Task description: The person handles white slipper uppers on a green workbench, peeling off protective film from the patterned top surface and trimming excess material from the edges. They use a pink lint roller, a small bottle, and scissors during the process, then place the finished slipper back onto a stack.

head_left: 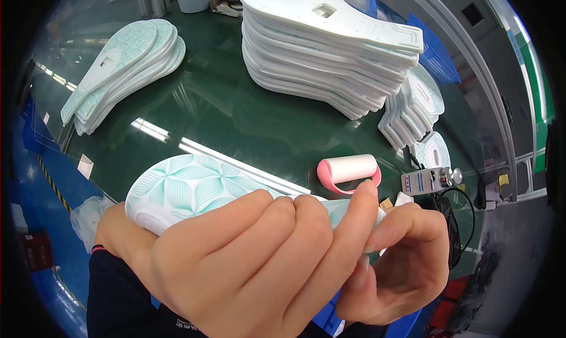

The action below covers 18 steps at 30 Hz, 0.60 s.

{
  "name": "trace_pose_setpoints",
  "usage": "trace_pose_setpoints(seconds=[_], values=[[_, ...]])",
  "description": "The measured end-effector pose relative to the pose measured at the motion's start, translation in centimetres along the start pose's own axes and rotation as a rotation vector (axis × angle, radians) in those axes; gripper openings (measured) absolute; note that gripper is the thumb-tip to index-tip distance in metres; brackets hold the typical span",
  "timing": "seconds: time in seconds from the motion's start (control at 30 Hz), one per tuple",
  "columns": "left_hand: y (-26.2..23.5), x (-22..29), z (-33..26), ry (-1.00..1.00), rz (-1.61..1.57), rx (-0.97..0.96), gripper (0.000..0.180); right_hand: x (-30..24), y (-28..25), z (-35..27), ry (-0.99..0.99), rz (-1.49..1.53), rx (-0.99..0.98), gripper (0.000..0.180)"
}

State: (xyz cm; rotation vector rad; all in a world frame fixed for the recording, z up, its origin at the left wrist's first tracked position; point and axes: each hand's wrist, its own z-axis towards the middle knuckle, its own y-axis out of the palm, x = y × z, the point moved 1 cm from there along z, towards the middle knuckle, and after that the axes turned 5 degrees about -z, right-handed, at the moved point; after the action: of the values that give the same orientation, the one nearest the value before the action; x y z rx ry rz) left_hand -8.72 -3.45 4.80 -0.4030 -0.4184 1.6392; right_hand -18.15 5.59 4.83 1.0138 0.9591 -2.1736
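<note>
Your left hand point(247, 261) and right hand point(401, 261) both grip the patterned white-green shoe sole point(194, 190) at lower centre of the frame, above the green worktop point(236, 114).

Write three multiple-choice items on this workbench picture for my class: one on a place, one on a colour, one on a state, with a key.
1. Where is the lint roller?
A. on the tall stack
B. on the table just beyond the hands
C. on the floor

2. What colour is the pattern on the held sole?
A. teal
B. red
C. black

3. How is the held sole kept?
A. flat on the table
B. gripped in both hands above the table
C. leaning on the tall stack

Key: 1 B, it lies on the green table past the fingertips. 2 A, teal petals on white. 3 B, the left hand wraps it and the right hand pinches its end.
</note>
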Motion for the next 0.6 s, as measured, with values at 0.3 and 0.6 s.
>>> trace_pose_setpoints(seconds=[0.3, 0.6], values=[[0.1, -0.1, -0.1, 0.008, -0.001, 0.007, 0.017, 0.3, 0.0, 0.3, -0.054, 0.063, -0.025, 0.031], [0.3, -1.1, 0.5, 0.248, 0.033, 0.021, 0.017, 0.2, -0.6, 0.7, -0.129, -0.051, -0.125, 0.029]])
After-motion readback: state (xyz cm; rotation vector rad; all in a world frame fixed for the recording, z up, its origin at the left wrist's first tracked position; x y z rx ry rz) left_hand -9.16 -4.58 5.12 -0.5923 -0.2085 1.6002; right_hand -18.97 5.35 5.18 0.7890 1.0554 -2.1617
